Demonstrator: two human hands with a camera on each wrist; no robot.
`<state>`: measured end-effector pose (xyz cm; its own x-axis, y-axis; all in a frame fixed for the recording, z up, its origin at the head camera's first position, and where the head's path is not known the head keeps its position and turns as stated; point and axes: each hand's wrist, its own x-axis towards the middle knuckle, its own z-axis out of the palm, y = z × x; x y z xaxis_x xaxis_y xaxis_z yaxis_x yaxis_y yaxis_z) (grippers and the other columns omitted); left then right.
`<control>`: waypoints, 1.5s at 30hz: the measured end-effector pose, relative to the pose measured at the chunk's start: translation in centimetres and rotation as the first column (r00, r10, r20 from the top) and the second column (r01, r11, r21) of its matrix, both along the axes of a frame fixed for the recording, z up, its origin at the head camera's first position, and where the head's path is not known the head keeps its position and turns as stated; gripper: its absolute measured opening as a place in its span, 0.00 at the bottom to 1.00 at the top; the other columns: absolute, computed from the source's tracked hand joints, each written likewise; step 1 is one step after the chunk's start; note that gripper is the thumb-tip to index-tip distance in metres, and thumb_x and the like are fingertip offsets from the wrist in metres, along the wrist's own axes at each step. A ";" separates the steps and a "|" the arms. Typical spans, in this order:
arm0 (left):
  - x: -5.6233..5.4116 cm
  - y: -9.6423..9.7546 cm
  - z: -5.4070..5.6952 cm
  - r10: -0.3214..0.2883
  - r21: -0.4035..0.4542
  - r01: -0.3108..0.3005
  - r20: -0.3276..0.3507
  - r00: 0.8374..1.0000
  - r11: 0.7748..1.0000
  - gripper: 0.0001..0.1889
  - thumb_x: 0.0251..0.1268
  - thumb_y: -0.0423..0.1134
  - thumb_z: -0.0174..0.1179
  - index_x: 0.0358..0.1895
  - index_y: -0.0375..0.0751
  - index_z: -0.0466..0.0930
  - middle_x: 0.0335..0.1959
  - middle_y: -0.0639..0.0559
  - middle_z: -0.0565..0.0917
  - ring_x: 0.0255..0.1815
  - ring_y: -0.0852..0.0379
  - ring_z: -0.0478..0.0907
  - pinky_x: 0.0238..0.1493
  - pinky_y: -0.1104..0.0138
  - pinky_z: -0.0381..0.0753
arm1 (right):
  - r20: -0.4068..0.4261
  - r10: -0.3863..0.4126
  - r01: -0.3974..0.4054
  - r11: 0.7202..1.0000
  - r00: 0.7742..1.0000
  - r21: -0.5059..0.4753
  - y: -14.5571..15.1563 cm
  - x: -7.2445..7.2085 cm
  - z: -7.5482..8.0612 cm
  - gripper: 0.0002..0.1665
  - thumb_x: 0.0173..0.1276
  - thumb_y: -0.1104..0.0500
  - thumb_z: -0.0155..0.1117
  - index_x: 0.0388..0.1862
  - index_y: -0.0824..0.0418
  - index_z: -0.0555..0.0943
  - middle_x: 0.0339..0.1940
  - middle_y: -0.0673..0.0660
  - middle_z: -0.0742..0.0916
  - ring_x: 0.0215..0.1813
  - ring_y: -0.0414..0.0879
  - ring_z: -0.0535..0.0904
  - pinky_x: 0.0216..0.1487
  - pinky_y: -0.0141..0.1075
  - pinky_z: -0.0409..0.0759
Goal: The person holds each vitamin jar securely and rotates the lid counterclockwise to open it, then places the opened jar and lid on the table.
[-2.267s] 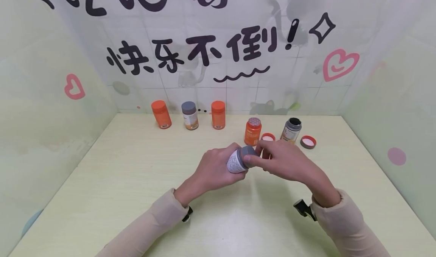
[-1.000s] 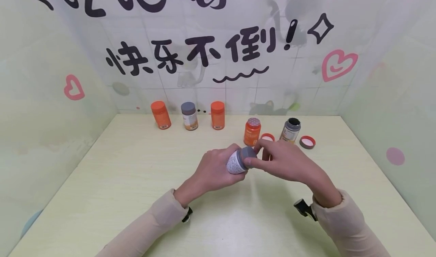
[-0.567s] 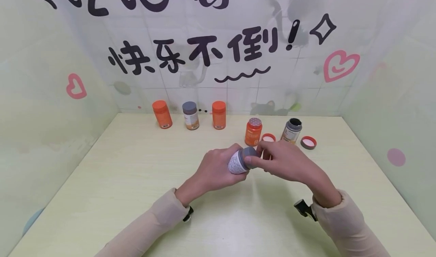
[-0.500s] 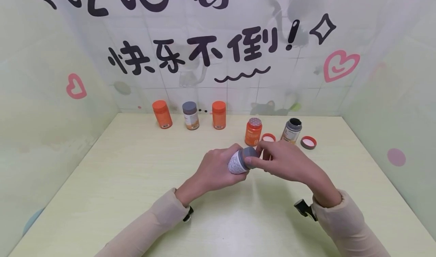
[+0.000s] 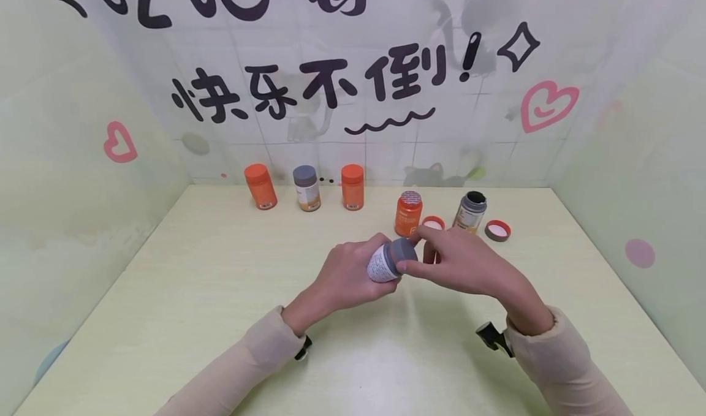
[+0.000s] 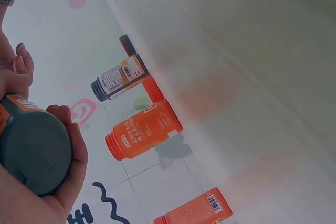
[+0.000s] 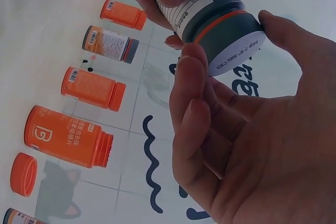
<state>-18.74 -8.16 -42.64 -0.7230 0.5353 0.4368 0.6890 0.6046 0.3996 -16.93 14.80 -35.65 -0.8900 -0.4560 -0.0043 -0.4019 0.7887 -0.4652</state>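
My left hand [image 5: 350, 273] grips a pill bottle [image 5: 380, 266] with a white printed label, tilted above the table with its top toward the right. Its grey base [image 6: 34, 153] faces the left wrist view. The right hand [image 5: 466, 261] has its thumb on one side of the bottle's grey cap [image 5: 404, 250] and the fingertips on the opposite side. A thin orange-red band shows at the cap's lower edge in the right wrist view, where the cap's pale printed top [image 7: 239, 54] is also visible. The right palm stays apart from the cap.
Along the back stand two capped orange bottles [image 5: 261, 187] [image 5: 353, 187] and a capped grey bottle [image 5: 307, 189]. Farther right are an uncapped orange bottle [image 5: 408, 217] and an uncapped grey bottle [image 5: 470, 212]. Beside them lie an orange cap [image 5: 433, 222] and a grey cap [image 5: 498, 230], undersides up.
The right thumb has shifted slightly downward along the cap's side, uncovering more of the cap. The left hand and bottle hold nearly the same place; the standing bottles have not moved.
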 end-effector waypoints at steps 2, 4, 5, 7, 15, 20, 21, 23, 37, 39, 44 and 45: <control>0.0 0.0 0.0 0.001 0.002 -0.001 -0.001 1.000 1.000 0.24 0.52 0.49 0.76 0.51 0.48 0.78 0.31 0.58 0.86 0.25 0.64 0.79 0.27 0.73 0.76 | 0.013 -0.014 0.014 1.000 1.000 -0.001 0.0 0.0 0.1 0.29 0.67 0.30 0.65 0.56 0.47 0.79 0.27 0.44 0.85 0.27 0.40 0.79 0.31 0.37 0.77; 0.0 0.0 -0.1 0.001 0.004 -0.001 -0.003 1.000 1.000 0.24 0.52 0.49 0.76 0.51 0.49 0.78 0.31 0.58 0.86 0.25 0.64 0.79 0.27 0.73 0.76 | 0.032 -0.038 0.038 0.999 0.999 -0.007 -0.1 0.0 0.1 0.31 0.67 0.27 0.63 0.56 0.47 0.79 0.29 0.45 0.85 0.28 0.41 0.79 0.32 0.37 0.77; 0.0 0.0 -0.1 0.001 0.005 -0.001 -0.004 1.000 1.000 0.24 0.52 0.49 0.76 0.50 0.49 0.78 0.31 0.58 0.86 0.25 0.64 0.79 0.27 0.73 0.77 | 0.041 -0.051 0.052 0.999 0.998 -0.015 -0.1 0.0 0.1 0.31 0.67 0.27 0.62 0.55 0.47 0.80 0.30 0.46 0.85 0.28 0.41 0.80 0.32 0.38 0.77; 0.0 0.0 -0.1 0.000 0.009 0.000 -0.004 1.000 1.000 0.24 0.52 0.49 0.76 0.50 0.49 0.78 0.31 0.58 0.86 0.26 0.64 0.79 0.28 0.73 0.77 | 0.049 -0.075 0.076 0.997 0.996 -0.022 -0.2 0.0 0.0 0.31 0.68 0.25 0.59 0.50 0.47 0.81 0.29 0.46 0.86 0.28 0.41 0.80 0.32 0.38 0.77; 0.0 0.0 -0.1 0.000 0.008 0.000 0.001 1.000 1.000 0.24 0.52 0.49 0.76 0.50 0.48 0.78 0.31 0.58 0.85 0.26 0.64 0.79 0.28 0.73 0.76 | 0.010 -0.076 0.076 0.997 0.997 0.001 -0.2 0.0 -0.1 0.27 0.68 0.26 0.58 0.34 0.47 0.80 0.23 0.44 0.82 0.25 0.41 0.77 0.30 0.38 0.75; 0.0 0.1 0.0 -0.001 0.001 0.001 -0.003 1.000 1.000 0.24 0.52 0.49 0.76 0.50 0.49 0.78 0.31 0.58 0.85 0.26 0.64 0.79 0.27 0.73 0.76 | 0.006 -0.061 0.061 0.998 0.998 0.000 -0.2 0.0 -0.1 0.25 0.68 0.27 0.60 0.42 0.45 0.82 0.30 0.42 0.85 0.29 0.41 0.78 0.32 0.37 0.76; 0.0 0.1 0.0 -0.002 0.002 0.002 -0.005 1.000 1.000 0.24 0.52 0.48 0.75 0.50 0.49 0.78 0.31 0.58 0.85 0.26 0.64 0.79 0.27 0.73 0.76 | 0.007 -0.058 0.058 0.998 0.998 -0.003 -0.1 0.0 -0.1 0.25 0.68 0.27 0.61 0.43 0.44 0.82 0.31 0.42 0.85 0.29 0.41 0.78 0.33 0.37 0.76; 0.0 0.1 0.0 -0.002 0.002 0.002 -0.009 1.000 1.000 0.24 0.52 0.48 0.76 0.50 0.49 0.78 0.30 0.58 0.85 0.25 0.64 0.78 0.27 0.74 0.75 | 0.009 -0.051 0.051 0.999 0.999 -0.005 -0.1 0.0 0.0 0.25 0.68 0.28 0.62 0.47 0.45 0.82 0.31 0.43 0.85 0.29 0.41 0.78 0.32 0.37 0.77; 0.1 0.0 -0.2 0.004 0.007 -0.004 -0.010 1.000 1.000 0.24 0.51 0.49 0.76 0.49 0.49 0.78 0.30 0.58 0.85 0.25 0.64 0.79 0.27 0.73 0.76 | 0.041 -0.086 0.087 0.996 0.995 -0.023 -0.2 0.1 0.0 0.27 0.69 0.26 0.58 0.38 0.48 0.80 0.24 0.46 0.84 0.25 0.41 0.79 0.30 0.38 0.76; 0.1 0.0 -0.1 0.000 0.008 0.000 -0.007 1.000 1.000 0.24 0.51 0.49 0.76 0.49 0.49 0.78 0.30 0.58 0.85 0.25 0.64 0.79 0.27 0.73 0.76 | 0.022 -0.082 0.083 0.997 0.996 -0.010 -0.2 0.1 -0.1 0.28 0.69 0.26 0.58 0.33 0.48 0.80 0.22 0.45 0.83 0.25 0.41 0.78 0.29 0.38 0.75; 0.2 0.0 -0.1 -0.005 0.009 0.005 -0.024 1.000 1.000 0.23 0.51 0.49 0.76 0.48 0.49 0.78 0.30 0.59 0.85 0.25 0.64 0.79 0.26 0.74 0.75 | 0.011 -0.057 0.057 0.998 0.998 -0.003 -0.3 0.0 -0.2 0.27 0.69 0.27 0.59 0.35 0.47 0.80 0.24 0.44 0.83 0.26 0.41 0.78 0.30 0.37 0.76; 0.2 0.0 -0.1 -0.005 0.010 0.006 -0.028 1.000 1.000 0.23 0.51 0.49 0.76 0.48 0.49 0.78 0.30 0.58 0.85 0.25 0.64 0.78 0.26 0.74 0.75 | 0.014 -0.055 0.055 0.998 0.998 -0.005 -0.3 0.0 -0.2 0.26 0.69 0.27 0.59 0.37 0.47 0.80 0.25 0.44 0.84 0.27 0.41 0.78 0.31 0.37 0.76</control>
